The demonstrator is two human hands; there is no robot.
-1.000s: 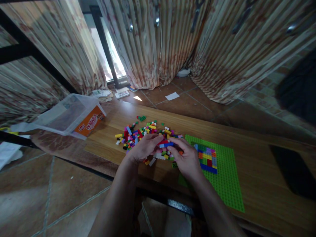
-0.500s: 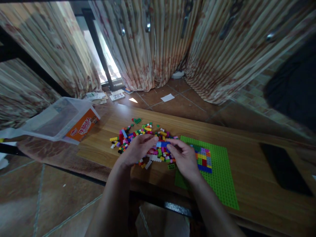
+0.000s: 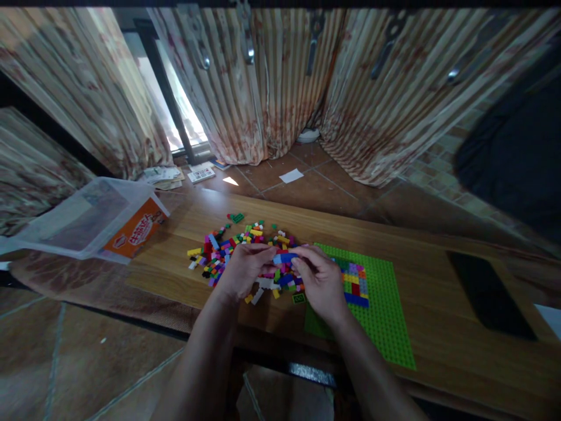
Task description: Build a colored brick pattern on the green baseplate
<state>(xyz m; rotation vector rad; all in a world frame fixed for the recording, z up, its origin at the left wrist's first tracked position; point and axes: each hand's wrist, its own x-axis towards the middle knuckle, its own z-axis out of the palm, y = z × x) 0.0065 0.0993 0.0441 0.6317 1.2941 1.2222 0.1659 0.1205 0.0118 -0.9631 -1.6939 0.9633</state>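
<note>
Between my two hands, just over the pile of loose toy bricks (image 3: 221, 248), is a small row of blue building bricks (image 3: 286, 258), lighter blue at its left end, with some red along its top. My left hand (image 3: 248, 269) pinches the left end with thumb and fingers. The right end is gripped by my right hand (image 3: 319, 278). Partly behind my right hand lies a green baseplate (image 3: 385, 316), bearing a block of multicoloured bricks (image 3: 356, 283) with a dark blue one along its near side. A dark green brick with a printed face (image 3: 298, 299) lies beside the baseplate.
A clear plastic box (image 3: 65, 222) with an orange label stands at the table's left end. On the right lies a flat black object (image 3: 491, 295). Papers (image 3: 162, 175) lie on the floor beyond the wooden table (image 3: 175, 286), near the curtains.
The blue bricks have been turned slightly in my fingers, and red now shows along their top. Both hands stay close together over the pile. The whole view has shifted a little.
</note>
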